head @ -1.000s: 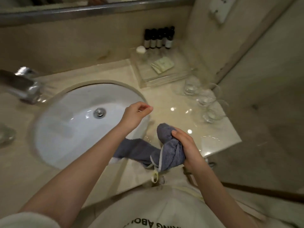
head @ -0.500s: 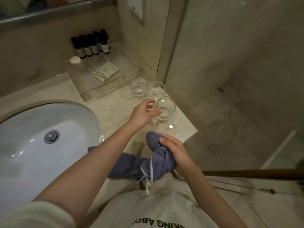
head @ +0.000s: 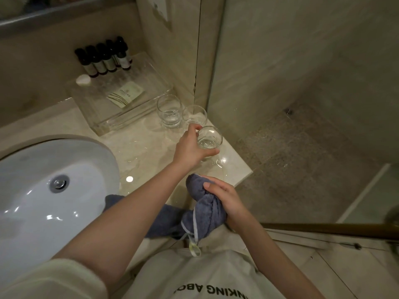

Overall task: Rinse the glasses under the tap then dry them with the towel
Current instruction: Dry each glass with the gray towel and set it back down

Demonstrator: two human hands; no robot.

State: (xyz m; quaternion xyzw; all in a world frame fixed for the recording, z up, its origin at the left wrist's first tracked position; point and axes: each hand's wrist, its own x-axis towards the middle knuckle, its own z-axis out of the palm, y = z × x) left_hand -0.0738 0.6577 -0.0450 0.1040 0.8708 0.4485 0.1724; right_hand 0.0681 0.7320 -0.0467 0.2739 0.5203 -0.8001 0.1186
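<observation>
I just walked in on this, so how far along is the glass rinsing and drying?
Done: I can't tell; no glass looks clearly finished. In hand: the left hand grips the nearest glass on the counter, while the right hand holds the towel. Left: two more glasses stand behind, seemingly holding water.

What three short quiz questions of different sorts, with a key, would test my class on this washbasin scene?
1. True or false: the left hand grips the nearest glass.
2. How many glasses stand on the counter?
3. The right hand holds: A) a bottle B) the blue towel C) nothing.

Key: 1 true; 2 three; 3 B.
</observation>
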